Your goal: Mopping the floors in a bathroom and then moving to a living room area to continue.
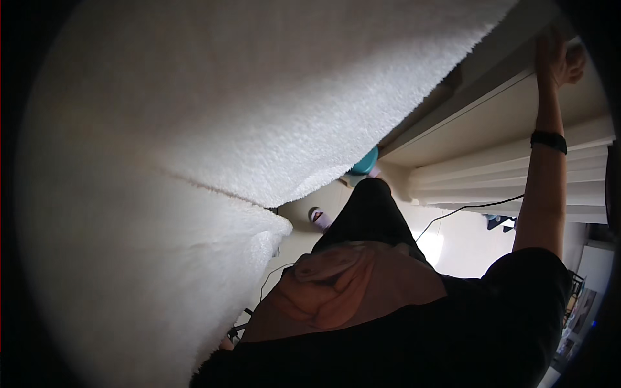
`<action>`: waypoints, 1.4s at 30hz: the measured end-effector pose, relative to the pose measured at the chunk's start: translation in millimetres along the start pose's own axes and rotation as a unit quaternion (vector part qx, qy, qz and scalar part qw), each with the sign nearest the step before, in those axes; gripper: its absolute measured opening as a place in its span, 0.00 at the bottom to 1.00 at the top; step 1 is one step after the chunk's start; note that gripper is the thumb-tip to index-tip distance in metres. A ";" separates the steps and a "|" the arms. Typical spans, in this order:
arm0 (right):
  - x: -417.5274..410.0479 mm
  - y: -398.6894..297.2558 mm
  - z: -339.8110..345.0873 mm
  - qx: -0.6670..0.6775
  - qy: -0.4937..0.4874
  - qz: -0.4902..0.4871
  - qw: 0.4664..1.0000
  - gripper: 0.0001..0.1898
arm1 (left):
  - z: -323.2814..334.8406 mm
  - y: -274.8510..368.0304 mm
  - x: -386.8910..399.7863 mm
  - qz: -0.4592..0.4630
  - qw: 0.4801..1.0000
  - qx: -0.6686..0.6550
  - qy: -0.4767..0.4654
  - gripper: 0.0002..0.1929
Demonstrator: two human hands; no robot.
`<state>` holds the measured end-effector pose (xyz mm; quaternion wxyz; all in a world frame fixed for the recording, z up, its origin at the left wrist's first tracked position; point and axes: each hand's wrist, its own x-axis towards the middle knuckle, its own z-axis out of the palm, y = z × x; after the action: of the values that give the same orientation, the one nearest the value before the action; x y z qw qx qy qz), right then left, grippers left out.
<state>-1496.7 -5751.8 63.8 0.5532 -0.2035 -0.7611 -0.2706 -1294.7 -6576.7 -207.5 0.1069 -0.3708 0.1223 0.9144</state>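
White fluffy fleece fabric [204, 126] covers the whole left side and hangs close before me, with a fold or seam crossing it. At the upper right, my right hand [559, 63] is raised on an outstretched arm, a black band around the wrist. It is at the pale ledge or panel [485, 104] along the wall, fingers apart and nothing visible in them; the fingertips are dim. My left hand is out of view. Only a small patch of skin shows at the fleece's lower edge.
Below are my dark-clothed leg [371, 203] and a light slipper [319, 218] on the pale floor. A teal plastic container [365, 162] stands beyond. White curtains [485, 182] hang at right, near a dark cable [465, 207]. A black frame part [237, 331] shows beside the fleece.
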 end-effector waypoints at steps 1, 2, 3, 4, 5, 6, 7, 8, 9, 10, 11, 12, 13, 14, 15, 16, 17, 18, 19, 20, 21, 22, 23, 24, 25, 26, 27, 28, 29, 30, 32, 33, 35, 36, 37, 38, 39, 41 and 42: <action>-5.1 21.4 0.9 -0.206 -0.099 0.013 0.973 0.24 | 4.5 9.3 15.8 0.024 0.999 0.036 0.014 0.15; -10.7 41.0 0.8 -0.219 -0.105 0.017 0.970 0.24 | 5.5 19.7 28.7 0.049 0.996 0.071 0.026 0.16; -11.7 48.3 0.9 -0.198 -0.091 0.008 0.976 0.24 | 16.9 16.2 34.6 0.042 0.996 0.076 0.028 0.16; -10.3 44.8 2.1 -0.167 -0.074 -0.003 0.983 0.24 | 31.5 5.1 33.4 -0.015 0.996 0.069 -0.055 0.15; -10.8 39.5 4.6 -0.166 -0.076 -0.005 0.983 0.24 | 42.4 -1.7 35.9 -0.073 0.986 0.061 -0.139 0.14; -9.3 32.2 6.1 -0.054 -0.025 0.008 0.998 0.24 | 43.3 -0.8 38.4 -0.076 0.986 0.058 -0.136 0.14; -8.1 26.1 6.5 0.059 0.026 0.022 0.998 0.24 | 40.2 1.1 38.8 -0.058 0.992 0.053 -0.100 0.14; -6.8 22.2 5.4 0.059 0.025 0.023 0.998 0.24 | 36.2 4.7 40.3 -0.046 0.995 0.048 -0.074 0.14; -4.4 18.8 3.2 0.034 0.017 0.022 0.999 0.24 | 34.6 6.8 40.9 -0.039 0.996 0.045 -0.060 0.14; -2.9 16.4 1.7 0.009 0.010 0.022 1.000 0.25 | 33.7 8.8 41.0 -0.036 0.997 0.045 -0.054 0.14; -2.3 16.0 3.0 0.010 0.009 0.022 1.000 0.25 | 33.4 9.8 42.2 -0.035 0.997 0.043 -0.052 0.14; 0.6 17.1 4.2 0.030 0.003 0.025 0.999 0.25 | 34.0 9.7 44.2 -0.034 0.997 0.041 -0.051 0.14; 2.3 18.8 5.3 0.050 -0.004 0.029 0.998 0.26 | 34.2 8.1 46.5 -0.031 0.997 0.041 -0.049 0.14; 2.7 21.5 6.2 0.052 -0.002 0.030 0.998 0.26 | 35.1 6.5 47.4 -0.029 0.998 0.040 -0.046 0.14; 4.2 21.2 6.9 -0.006 -0.001 0.021 1.000 0.26 | 37.0 2.4 50.0 -0.023 0.998 0.039 -0.043 0.14; 5.0 22.2 7.4 -0.064 -0.001 0.012 0.998 0.26 | 38.3 -2.3 52.2 -0.017 0.998 0.038 -0.041 0.14; 4.8 24.6 7.9 -0.060 0.002 0.014 0.998 0.26 | 39.2 -9.8 56.0 -0.013 0.998 0.037 -0.039 0.13; 5.3 20.2 5.3 -0.041 0.019 0.002 0.999 0.26 | 41.5 -16.0 60.1 -0.006 0.999 0.036 -0.040 0.13; 4.6 17.9 2.4 -0.024 0.036 -0.010 0.999 0.26 | 44.9 -24.9 66.3 -0.002 0.998 0.036 -0.046 0.13; 3.6 12.1 -4.9 -0.007 0.053 -0.024 0.998 0.25 | 47.1 -34.8 74.0 0.009 0.998 0.037 -0.052 0.13; 2.4 5.1 -14.2 0.012 0.071 -0.039 0.997 0.25 | 47.4 -45.1 82.0 0.024 0.998 0.032 -0.057 0.13; 0.6 1.0 -25.8 0.030 0.088 -0.055 0.994 0.25 | 51.8 -55.6 94.6 0.044 0.996 0.032 -0.064 0.13; -1.3 -12.1 -48.3 0.043 0.092 -0.056 0.993 0.25 | 48.9 -69.3 103.1 0.061 0.996 0.022 -0.064 0.13; -3.4 -26.4 -83.7 0.294 0.013 0.031 0.955 0.25 | 47.1 -86.2 112.3 0.066 0.996 0.004 -0.062 0.13; -9.5 -29.8 -117.8 0.510 -0.073 0.113 0.849 0.26 | 66.3 -105.3 108.6 -0.144 0.986 -0.084 -0.023 0.14; -9.8 -33.9 -143.4 0.621 -0.109 0.108 0.769 0.27 | 57.9 -110.6 122.6 -0.172 0.981 -0.083 -0.036 0.12; -19.1 -35.5 -167.3 0.715 -0.149 0.097 0.676 0.29 | 51.3 -136.5 137.7 -0.138 0.986 -0.053 -0.072 0.11; -41.1 -46.7 -186.1 0.775 -0.207 0.092 0.590 0.30 | 43.8 -166.3 139.1 -0.090 0.991 -0.024 -0.098 0.11; -63.5 -48.0 -210.4 0.811 -0.261 0.088 0.516 0.32 | 54.1 -210.1 139.1 -0.051 0.995 0.055 -0.071 0.09; -82.4 -48.3 -233.1 0.848 -0.279 0.091 0.441 0.31 | 41.2 -236.0 145.9 -0.140 0.989 0.044 -0.010 0.08; -119.9 -41.0 -255.7 0.882 -0.335 0.120 0.307 0.30 | 32.2 -311.0 147.7 -0.147 0.976 0.156 0.039 0.11; -120.9 -37.7 -273.8 0.894 -0.368 0.134 0.218 0.29 | -48.8 -307.4 184.9 -0.012 0.855 0.484 -0.184 0.11; -149.2 5.0 -268.4 0.797 -0.540 0.226 0.148 0.21 | -20.7 -390.8 187.4 -0.116 0.960 0.240 0.088 0.10; -156.2 26.8 -262.8 0.772 -0.590 0.195 0.134 0.17 | 7.6 -402.4 159.8 -0.112 0.951 0.260 0.126 0.11; -158.8 44.6 -260.5 0.744 -0.639 0.156 0.115 0.14 | 4.6 -407.5 153.2 -0.101 0.955 0.250 0.128 0.11; -162.1 52.3 -261.3 0.773 -0.609 0.126 0.124 0.11 | -7.1 -411.4 149.2 -0.086 0.950 0.268 0.136 0.11; -163.6 58.2 -261.6 0.800 -0.577 0.099 0.136 0.10 | -11.8 -416.2 147.7 -0.076 0.944 0.288 0.141 0.11; -172.3 84.0 -251.8 0.813 -0.556 0.126 0.116 0.09 | 32.3 -438.8 113.9 -0.069 0.945 0.269 0.173 0.09; -172.9 90.3 -249.0 0.808 -0.564 0.110 0.134 0.09 | 25.3 -440.2 121.9 -0.073 0.951 0.264 0.145 0.10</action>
<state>-1206.7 -5842.7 -23.8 -0.1610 0.1837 -0.6097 0.7540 -1270.7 -6139.2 -339.3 0.2485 -0.4660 0.3460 0.7755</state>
